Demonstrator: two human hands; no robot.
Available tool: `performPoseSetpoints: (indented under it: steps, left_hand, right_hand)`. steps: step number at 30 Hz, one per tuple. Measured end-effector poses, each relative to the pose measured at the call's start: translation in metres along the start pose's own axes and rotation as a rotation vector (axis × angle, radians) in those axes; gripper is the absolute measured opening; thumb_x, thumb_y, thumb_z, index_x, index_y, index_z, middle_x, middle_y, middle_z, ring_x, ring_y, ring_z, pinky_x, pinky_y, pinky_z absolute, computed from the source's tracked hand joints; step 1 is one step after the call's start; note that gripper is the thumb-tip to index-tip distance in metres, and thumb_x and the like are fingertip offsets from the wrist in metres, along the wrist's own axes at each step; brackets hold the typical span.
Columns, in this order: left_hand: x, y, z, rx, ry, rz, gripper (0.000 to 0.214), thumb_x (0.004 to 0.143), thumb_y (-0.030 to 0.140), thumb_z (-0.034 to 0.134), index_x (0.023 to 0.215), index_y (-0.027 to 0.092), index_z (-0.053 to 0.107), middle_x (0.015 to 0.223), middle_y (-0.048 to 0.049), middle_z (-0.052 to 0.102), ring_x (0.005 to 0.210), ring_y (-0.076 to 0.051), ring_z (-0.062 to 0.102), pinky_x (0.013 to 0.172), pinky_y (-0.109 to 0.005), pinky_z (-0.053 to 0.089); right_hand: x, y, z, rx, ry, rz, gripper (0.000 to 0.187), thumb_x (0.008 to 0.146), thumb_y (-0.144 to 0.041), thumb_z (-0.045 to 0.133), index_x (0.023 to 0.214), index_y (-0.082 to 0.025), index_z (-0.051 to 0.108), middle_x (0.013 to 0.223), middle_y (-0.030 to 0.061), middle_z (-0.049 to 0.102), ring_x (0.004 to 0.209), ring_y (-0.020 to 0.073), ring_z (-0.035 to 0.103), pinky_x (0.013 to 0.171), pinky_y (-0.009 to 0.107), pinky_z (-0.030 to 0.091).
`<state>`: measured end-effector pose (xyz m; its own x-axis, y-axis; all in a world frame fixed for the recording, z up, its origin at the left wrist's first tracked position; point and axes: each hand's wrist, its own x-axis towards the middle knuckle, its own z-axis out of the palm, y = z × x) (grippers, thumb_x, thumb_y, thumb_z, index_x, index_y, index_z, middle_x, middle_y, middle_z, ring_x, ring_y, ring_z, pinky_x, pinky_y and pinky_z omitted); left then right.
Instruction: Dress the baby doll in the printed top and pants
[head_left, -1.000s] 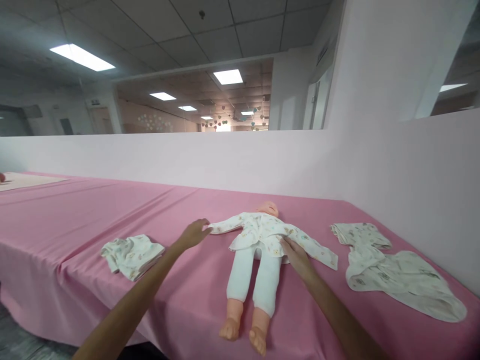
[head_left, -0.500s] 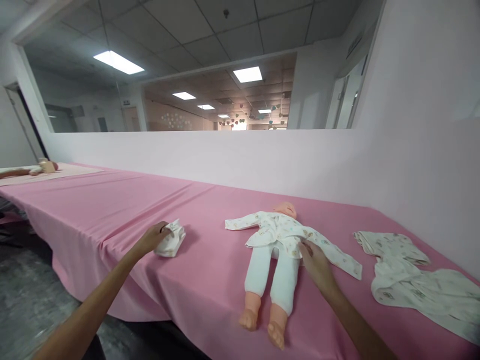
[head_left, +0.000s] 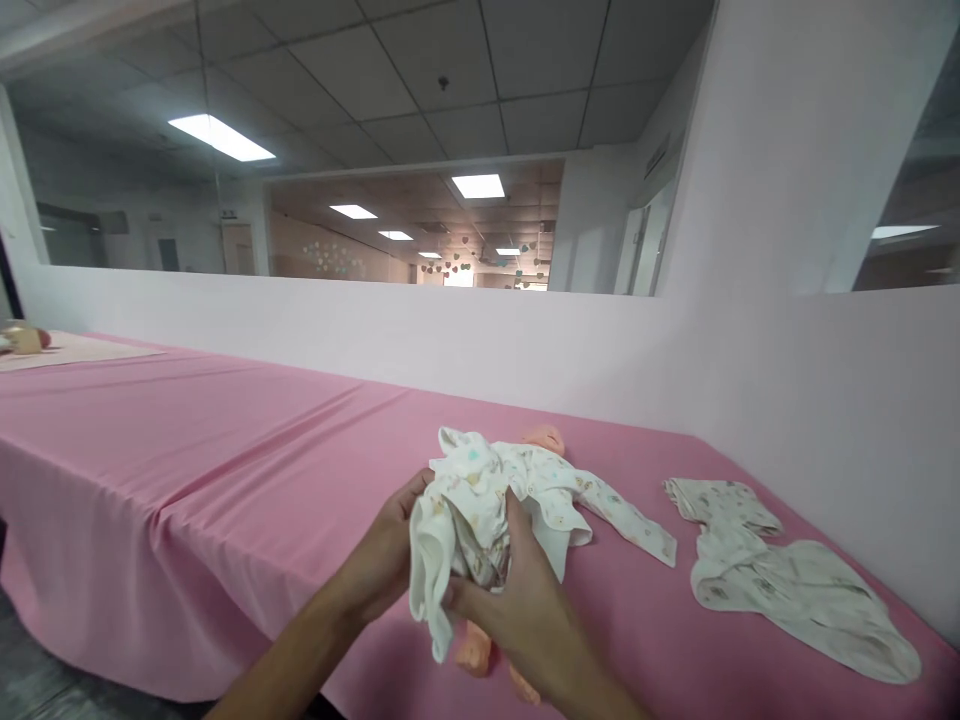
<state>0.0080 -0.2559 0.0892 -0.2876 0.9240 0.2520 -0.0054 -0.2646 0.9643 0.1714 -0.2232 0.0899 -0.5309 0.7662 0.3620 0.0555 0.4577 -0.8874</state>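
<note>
Both hands hold a bunched white printed baby garment [head_left: 457, 520] above the doll. My left hand [head_left: 382, 555] grips its left side, the fingertips hidden behind the cloth. On the other side, my right hand [head_left: 529, 610] pinches it between thumb and fingers. Beneath lies a baby doll [head_left: 546, 438] on its back, wearing a white printed long-sleeved top [head_left: 626, 510]. The garment and my right hand cover most of the doll's legs; parts of its feet [head_left: 475, 652] show below.
A pink cloth [head_left: 247, 440] covers the long table. To the right lies a second printed baby garment [head_left: 780, 570], spread out with part folded over. Another doll [head_left: 26, 338] lies on a pale mat at far left. A white wall [head_left: 360, 325] with a window runs behind.
My left hand has brought the folded garment from the left to above the doll, where it is now loosened. My right hand has left the doll's top and taken hold of it. The view has turned right.
</note>
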Motion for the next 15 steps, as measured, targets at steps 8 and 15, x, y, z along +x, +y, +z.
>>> performPoseSetpoints:
  steps: [8, 15]
  left_hand:
    - [-0.013, -0.024, 0.011, -0.296, -0.118, -0.141, 0.027, 0.077, 0.043, 0.07, 0.077, 0.017, 0.065, 0.074, -0.0043, 0.065, 0.066, -0.017, 0.059, 0.066, -0.03, 0.05]
    - [0.006, -0.036, -0.059, -0.296, 0.25, -0.193, 0.035, 0.072, 0.036, 0.072, 0.102, 0.019, 0.067, 0.107, -0.0083, 0.071, 0.093, -0.027, 0.067, 0.074, -0.036, 0.057]
  right_hand:
    - [0.006, 0.021, -0.035, -0.218, 0.32, -0.099, 0.011, 0.081, -0.027, 0.053, 0.076, -0.024, 0.063, 0.094, 0.0048, 0.067, 0.094, 0.0247, 0.06, 0.081, 0.035, 0.049]
    - [0.012, 0.014, -0.072, 0.177, 0.29, 0.121, 0.031, 0.084, -0.051, 0.052, 0.076, -0.022, 0.058, 0.062, -0.0004, 0.057, 0.056, 0.0163, 0.051, 0.051, 0.026, 0.038]
